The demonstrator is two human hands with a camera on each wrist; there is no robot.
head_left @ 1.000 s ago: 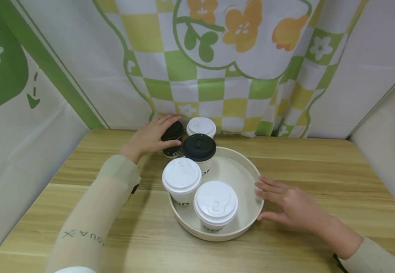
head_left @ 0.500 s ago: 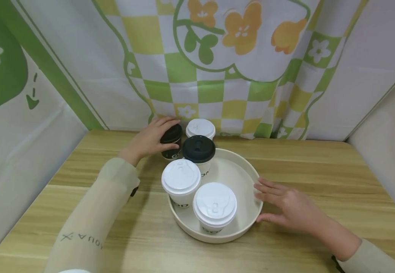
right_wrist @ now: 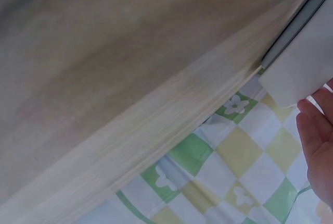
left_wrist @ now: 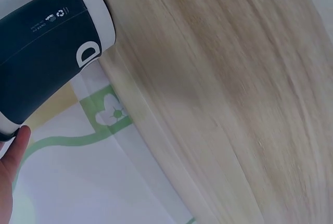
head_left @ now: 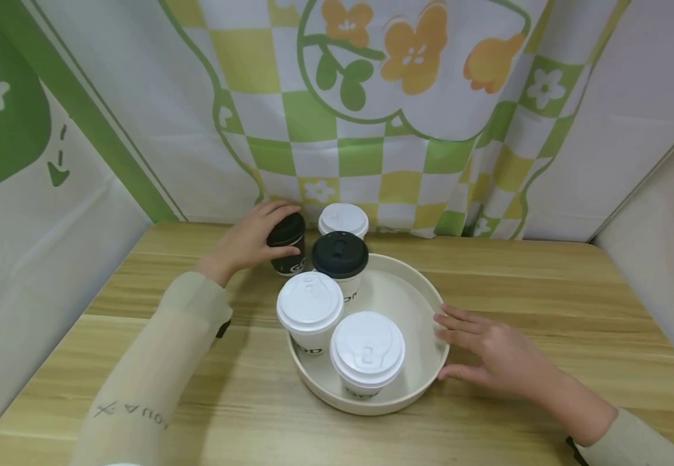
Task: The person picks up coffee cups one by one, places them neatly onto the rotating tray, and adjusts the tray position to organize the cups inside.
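Observation:
My left hand [head_left: 249, 239] holds a black paper coffee cup [head_left: 287, 262] by its black lid, thumb on the near side and fingers over the far side. In the left wrist view the dark cup [left_wrist: 49, 52] shows white lettering, with a fingertip at its lid end. My right hand [head_left: 496, 349] rests its fingertips and thumb against the right wall of a round cream tray [head_left: 438, 353]. On this tray stand two white-lidded cups [head_left: 310, 304] [head_left: 368, 346] and a white cup with a black lid [head_left: 340, 255].
Another white-lidded cup [head_left: 344, 219] stands behind the tray, close to the patterned curtain [head_left: 360, 155]. White fabric walls border the wooden table [head_left: 546, 285] at both sides. Bare wood lies to the right of the tray.
My left hand has shifted the black cup slightly left and nearer, widening its gap from the white-lidded cup behind the tray. My right hand and the tray look unmoved.

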